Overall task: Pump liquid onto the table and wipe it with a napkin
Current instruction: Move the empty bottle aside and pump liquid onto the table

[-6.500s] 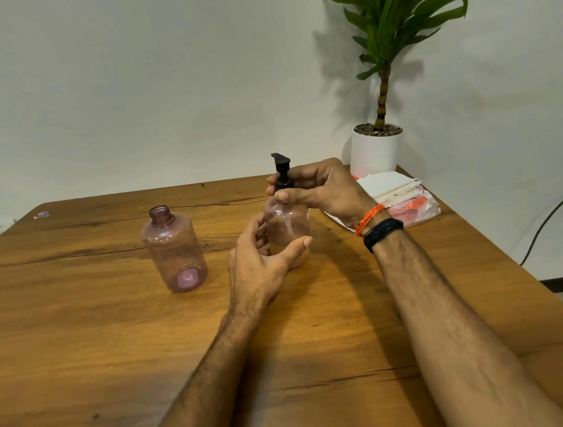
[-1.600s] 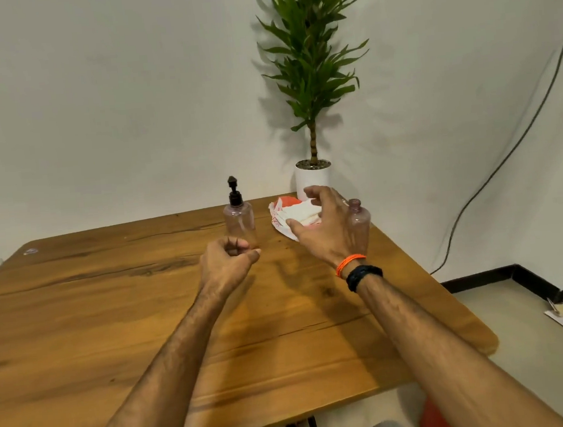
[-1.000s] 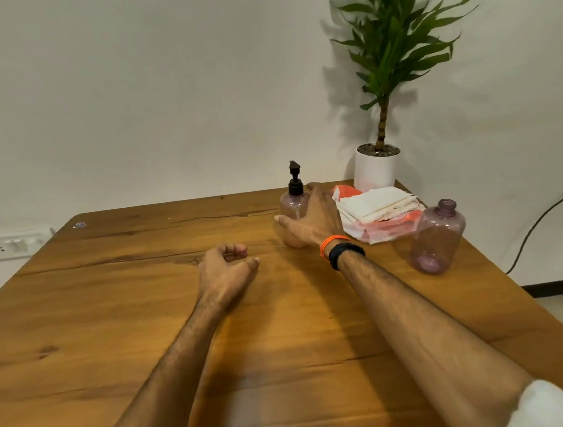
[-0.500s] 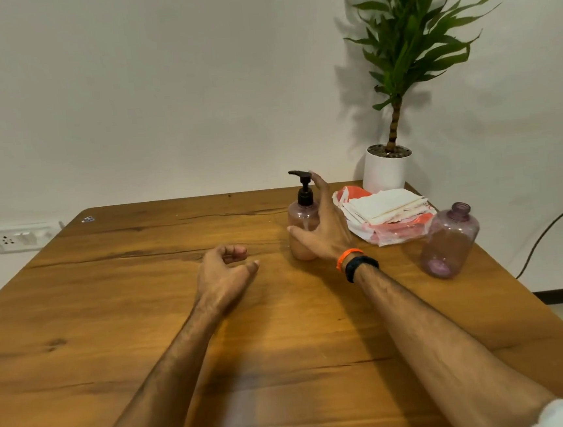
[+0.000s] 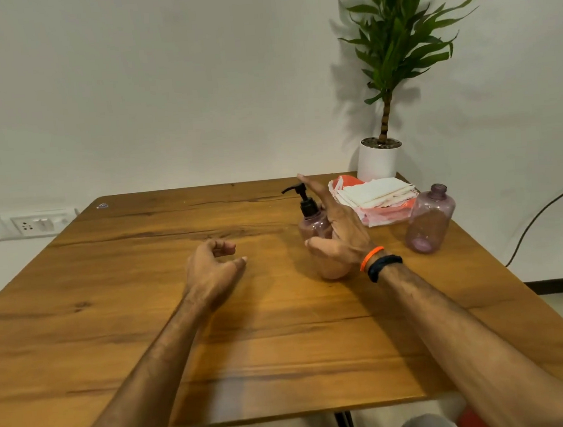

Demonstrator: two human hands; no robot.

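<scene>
A pink see-through pump bottle (image 5: pixel 311 226) with a black pump head stands on the wooden table (image 5: pixel 144 293), its nozzle pointing left. My right hand (image 5: pixel 339 232) lies against the bottle's right side. Its thumb crosses the front of the bottle and its fingers stretch straight up past the pump, not closed around it. My left hand (image 5: pixel 213 267) rests on the table to the left of the bottle, loosely curled and holding nothing. A stack of white napkins (image 5: pixel 373 191) lies on an orange and white packet just behind my right hand.
A second pink bottle (image 5: pixel 430 220) without a cap stands at the right, near the table's edge. A potted plant (image 5: pixel 379 160) sits at the back right corner. There is a wall socket (image 5: pixel 26 225) at the left and a black cable (image 5: pixel 545 210) at the right.
Over the last second my right hand has stayed at the pump bottle, whose nozzle has turned to point left, and its fingers have straightened. My left hand has not moved.
</scene>
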